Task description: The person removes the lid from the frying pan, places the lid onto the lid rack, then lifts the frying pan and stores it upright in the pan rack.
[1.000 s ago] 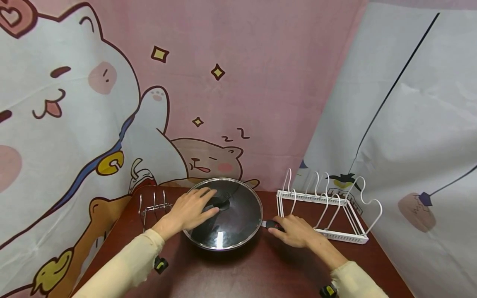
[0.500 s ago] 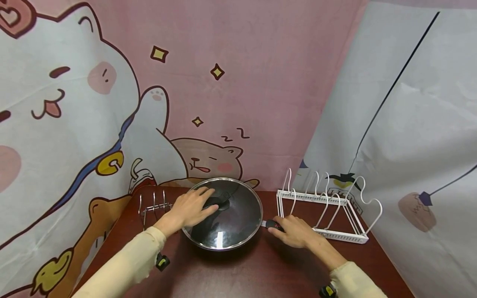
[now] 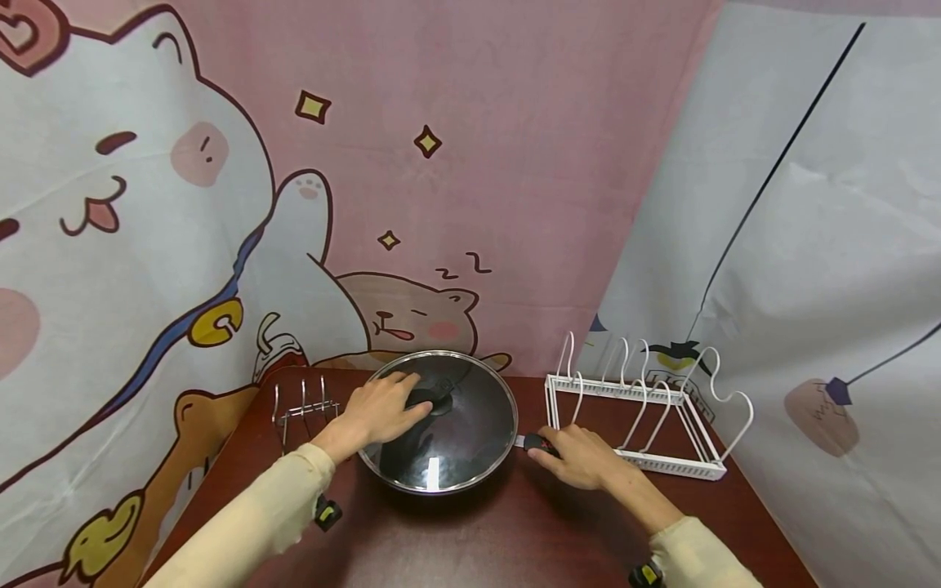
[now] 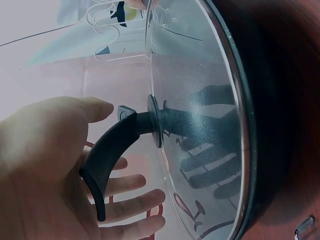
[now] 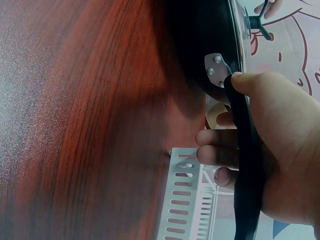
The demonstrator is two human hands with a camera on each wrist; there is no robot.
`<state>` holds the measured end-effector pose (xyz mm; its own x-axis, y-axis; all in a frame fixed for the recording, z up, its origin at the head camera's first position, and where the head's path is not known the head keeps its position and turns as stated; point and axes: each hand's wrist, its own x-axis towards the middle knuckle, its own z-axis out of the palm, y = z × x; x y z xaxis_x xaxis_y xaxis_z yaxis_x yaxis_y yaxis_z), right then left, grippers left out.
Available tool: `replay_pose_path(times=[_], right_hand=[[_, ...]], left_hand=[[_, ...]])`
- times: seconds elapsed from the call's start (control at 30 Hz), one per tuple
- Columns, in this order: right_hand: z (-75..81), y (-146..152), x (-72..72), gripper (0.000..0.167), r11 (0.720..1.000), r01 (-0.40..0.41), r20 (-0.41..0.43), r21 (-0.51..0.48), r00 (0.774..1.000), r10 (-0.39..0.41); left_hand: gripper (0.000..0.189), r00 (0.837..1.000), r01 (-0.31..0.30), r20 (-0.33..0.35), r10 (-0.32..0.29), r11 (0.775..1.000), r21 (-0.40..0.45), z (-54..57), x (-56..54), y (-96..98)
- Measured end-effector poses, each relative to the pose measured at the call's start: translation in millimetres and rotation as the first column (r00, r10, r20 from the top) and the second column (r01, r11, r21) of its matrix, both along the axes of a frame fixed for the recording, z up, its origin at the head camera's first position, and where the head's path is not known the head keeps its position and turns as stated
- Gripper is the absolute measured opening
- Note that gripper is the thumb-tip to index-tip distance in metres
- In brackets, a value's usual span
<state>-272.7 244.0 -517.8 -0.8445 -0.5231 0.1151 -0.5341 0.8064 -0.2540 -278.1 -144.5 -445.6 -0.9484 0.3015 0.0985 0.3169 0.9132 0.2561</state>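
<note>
A dark frying pan (image 5: pixel 197 45) stands on the table, covered by a glass lid (image 3: pixel 470 441) with a steel rim. In the head view my left hand (image 3: pixel 378 411) is over the lid's left half. The left wrist view shows its fingers extended around the black curved lid handle (image 4: pixel 111 152), thumb near the handle's top, without a clear grip. To the right, my right hand (image 3: pixel 581 457) grips the pan handle (image 5: pixel 245 155), thumb on top near the riveted bracket and fingers curled beneath. The far part of that handle is hidden by the hand in the head view.
A white wire rack (image 3: pixel 669 465) with upright loops stands right of the pan, just beyond the right hand. A small metal rack (image 3: pixel 303 410) is left of the pan, beside the left forearm. A printed cloth (image 3: pixel 515 204) hangs behind the reddish-brown table (image 3: pixel 448 547).
My left wrist and sleeve have shifted slightly to the right, with the hand still around the lid handle. Pan, lid and right hand show no visible movement.
</note>
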Motion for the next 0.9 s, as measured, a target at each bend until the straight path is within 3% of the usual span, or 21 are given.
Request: replay_pose_path(times=[0.67,0.9], right_hand=[[-0.2,0.3,-0.5,0.035,1.000,-0.001,0.006,0.000,1.000,0.001],[-1.7,0.7,-0.5,0.034,1.000,0.000,0.000,0.002,1.000,0.000]], left_hand=[[0.067,0.997,-0.071,0.000,0.071,0.997,-0.034,-0.5,0.5,17.6],[0.062,0.998,-0.068,-0.017,0.067,0.996,-0.061,-3.9,0.6,22.6]])
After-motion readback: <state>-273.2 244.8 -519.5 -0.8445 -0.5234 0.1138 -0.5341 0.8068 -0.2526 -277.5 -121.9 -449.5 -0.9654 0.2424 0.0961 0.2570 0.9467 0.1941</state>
